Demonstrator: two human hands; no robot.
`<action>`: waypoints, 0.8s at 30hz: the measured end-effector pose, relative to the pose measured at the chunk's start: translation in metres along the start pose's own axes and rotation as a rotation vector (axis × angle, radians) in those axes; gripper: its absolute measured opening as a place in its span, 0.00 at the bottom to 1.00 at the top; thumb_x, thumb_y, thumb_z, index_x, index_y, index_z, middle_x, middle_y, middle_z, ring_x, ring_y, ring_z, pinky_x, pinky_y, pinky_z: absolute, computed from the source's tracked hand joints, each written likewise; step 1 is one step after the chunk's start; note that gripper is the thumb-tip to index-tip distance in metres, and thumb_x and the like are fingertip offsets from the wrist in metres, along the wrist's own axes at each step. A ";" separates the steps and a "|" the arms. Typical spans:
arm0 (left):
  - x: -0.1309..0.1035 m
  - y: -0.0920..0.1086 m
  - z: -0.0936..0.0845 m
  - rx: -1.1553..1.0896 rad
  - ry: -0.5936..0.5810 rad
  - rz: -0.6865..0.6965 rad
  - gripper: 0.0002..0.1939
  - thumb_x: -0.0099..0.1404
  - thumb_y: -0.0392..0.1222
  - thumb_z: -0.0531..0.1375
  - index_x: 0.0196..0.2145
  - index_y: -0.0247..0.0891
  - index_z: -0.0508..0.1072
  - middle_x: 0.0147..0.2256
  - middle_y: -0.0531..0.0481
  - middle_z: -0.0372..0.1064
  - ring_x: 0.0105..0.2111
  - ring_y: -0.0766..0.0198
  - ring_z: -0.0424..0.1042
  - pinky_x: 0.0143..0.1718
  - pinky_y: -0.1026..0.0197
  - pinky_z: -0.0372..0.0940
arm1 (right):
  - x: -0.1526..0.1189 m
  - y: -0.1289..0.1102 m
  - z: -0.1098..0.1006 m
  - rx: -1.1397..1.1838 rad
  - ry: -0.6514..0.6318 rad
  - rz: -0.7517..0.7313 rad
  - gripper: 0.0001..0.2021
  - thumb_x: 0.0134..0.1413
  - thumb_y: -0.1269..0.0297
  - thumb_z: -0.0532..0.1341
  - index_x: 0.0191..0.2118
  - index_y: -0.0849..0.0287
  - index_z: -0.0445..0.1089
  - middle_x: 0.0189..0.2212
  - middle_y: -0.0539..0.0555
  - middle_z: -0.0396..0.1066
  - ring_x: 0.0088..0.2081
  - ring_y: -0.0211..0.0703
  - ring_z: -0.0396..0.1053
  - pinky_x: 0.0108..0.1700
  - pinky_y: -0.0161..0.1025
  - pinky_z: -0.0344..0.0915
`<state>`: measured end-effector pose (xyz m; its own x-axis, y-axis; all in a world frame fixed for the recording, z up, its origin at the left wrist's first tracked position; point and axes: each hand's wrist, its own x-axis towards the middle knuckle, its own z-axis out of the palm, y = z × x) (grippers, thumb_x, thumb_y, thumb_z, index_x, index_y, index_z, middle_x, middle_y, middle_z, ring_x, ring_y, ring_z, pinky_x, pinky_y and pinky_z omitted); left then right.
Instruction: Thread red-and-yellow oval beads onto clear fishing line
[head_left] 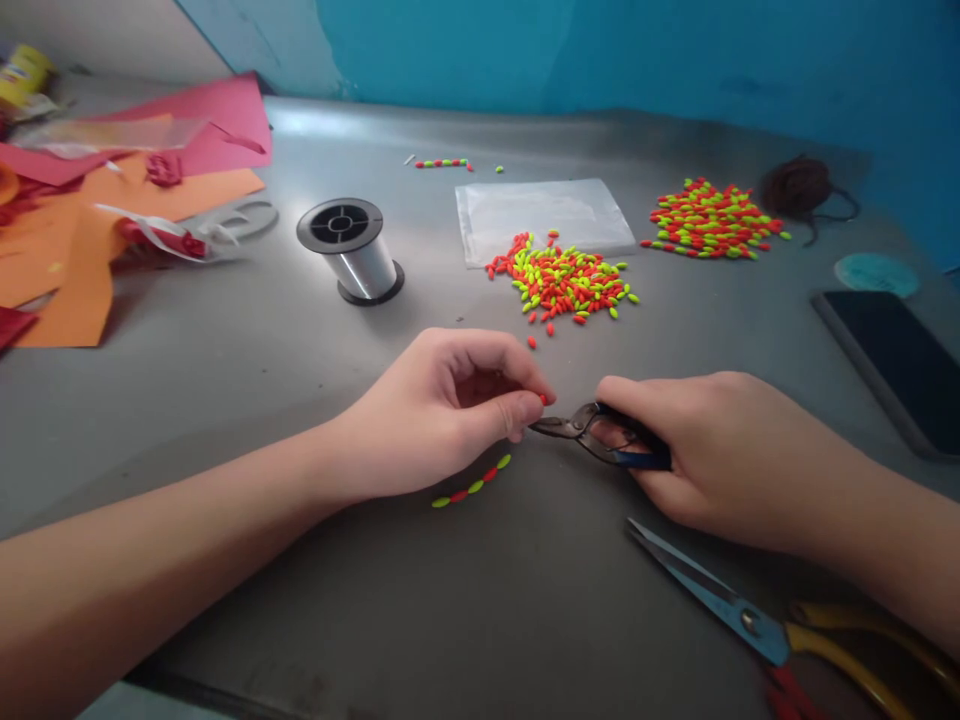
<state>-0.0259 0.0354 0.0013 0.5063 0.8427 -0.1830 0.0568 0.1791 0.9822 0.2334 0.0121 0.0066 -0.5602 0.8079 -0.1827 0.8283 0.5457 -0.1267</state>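
Observation:
My left hand (450, 410) pinches a small red bead (544, 400) between thumb and forefinger. Just below that hand runs a short strand of green and red beads (475, 487); whether it connects to the pinched bead is hidden by the fingers. In my right hand (712, 450) is a pair of small pliers (581, 422) with dark blue handles, fingers wrapped round them. The plier jaws point left and reach my left fingertips, at the pinched bead. Beyond my hands lies a loose pile of red and green beads (570, 280), partly against a clear plastic bag (544, 212).
A spool of clear line (360, 265) stands left of centre. Scissors (742, 615) lie at front right, near a phone (892, 365). Farther back are another bead pile (712, 220), dark yarn (799, 187) and a short bead strand (442, 163). Orange paper (75, 300) covers the left.

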 end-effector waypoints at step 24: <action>-0.001 0.000 0.005 0.058 0.013 -0.045 0.03 0.63 0.32 0.69 0.33 0.34 0.77 0.25 0.52 0.71 0.25 0.68 0.68 0.26 0.67 0.63 | 0.000 0.001 0.003 0.016 0.032 -0.022 0.08 0.55 0.66 0.59 0.33 0.49 0.57 0.24 0.46 0.71 0.23 0.48 0.68 0.27 0.41 0.47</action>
<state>-0.0220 0.0323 0.0018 0.4911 0.8409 -0.2273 0.1290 0.1879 0.9737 0.2340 0.0122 0.0034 -0.5774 0.8028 -0.1489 0.8158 0.5596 -0.1459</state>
